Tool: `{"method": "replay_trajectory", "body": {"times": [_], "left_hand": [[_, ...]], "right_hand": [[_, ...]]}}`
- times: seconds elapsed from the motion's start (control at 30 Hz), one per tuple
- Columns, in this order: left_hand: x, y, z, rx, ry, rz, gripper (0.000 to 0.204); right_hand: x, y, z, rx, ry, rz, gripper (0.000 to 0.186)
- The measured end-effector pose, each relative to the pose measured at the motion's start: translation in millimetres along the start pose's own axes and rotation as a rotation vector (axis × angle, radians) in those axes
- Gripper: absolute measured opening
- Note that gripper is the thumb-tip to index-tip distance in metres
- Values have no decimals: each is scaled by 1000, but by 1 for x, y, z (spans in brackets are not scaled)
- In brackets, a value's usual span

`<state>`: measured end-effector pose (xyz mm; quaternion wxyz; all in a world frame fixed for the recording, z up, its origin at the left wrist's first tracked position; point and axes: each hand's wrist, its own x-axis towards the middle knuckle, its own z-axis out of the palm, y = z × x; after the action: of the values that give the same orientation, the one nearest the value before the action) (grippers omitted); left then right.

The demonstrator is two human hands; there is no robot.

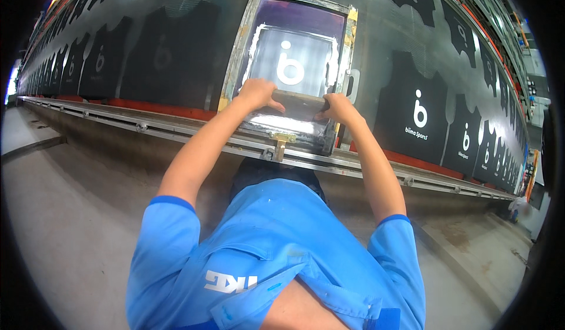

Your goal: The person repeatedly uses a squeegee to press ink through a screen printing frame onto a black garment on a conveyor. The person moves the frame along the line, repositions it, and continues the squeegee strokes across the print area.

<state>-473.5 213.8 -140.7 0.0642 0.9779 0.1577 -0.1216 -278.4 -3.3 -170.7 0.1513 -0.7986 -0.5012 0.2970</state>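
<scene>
A screen-printing frame (352, 35) with a metal border lies on the long table in front of me. Inside it, the mesh (276, 50) carries a white emblem, ringed by smeared white ink (335, 53). A wide squeegee (301, 101) stretches across the near part of the mesh, below the emblem. My left hand (257, 93) grips its left end, fingers wrapped over the top. At the opposite end my right hand (339, 107) is closed on the same squeegee. Its lower edge is partly hidden, so I cannot tell how it meets the mesh.
Black garment pieces (409, 103) with white prints line the table on the right; more dark pieces (103, 59) lie to the left. A metal rail (194, 131) runs along the near edge, with a brass-coloured clamp (282, 138) at the frame. Concrete floor (76, 212) extends below.
</scene>
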Motion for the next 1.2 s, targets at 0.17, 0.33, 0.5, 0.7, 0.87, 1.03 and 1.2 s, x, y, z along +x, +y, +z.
{"method": "replay_trajectory", "body": {"times": [0.17,0.33,0.5,0.7,0.87,1.03,1.2], "left_hand": [[35,-28,-13,-229,-318,46,74],[78,-72,-50,-406,-349,4,78],[150,-79,-134,-154,-11,-36,84],[214,-109,-131,-82,-56,16,86],[194,-87,-121,-135,103,-29,65],[131,-73,-92,-64,309,6,50],[14,-26,-20,-142,348,-79,32]], "right_hand": [[39,2,-22,1,-349,51,66],[44,4,-65,378,-31,15,82],[51,85,-53,417,961,223,38],[54,86,6,800,771,350,25],[69,88,15,910,781,385,22],[94,125,20,579,964,199,22],[92,117,6,615,950,198,24]]}}
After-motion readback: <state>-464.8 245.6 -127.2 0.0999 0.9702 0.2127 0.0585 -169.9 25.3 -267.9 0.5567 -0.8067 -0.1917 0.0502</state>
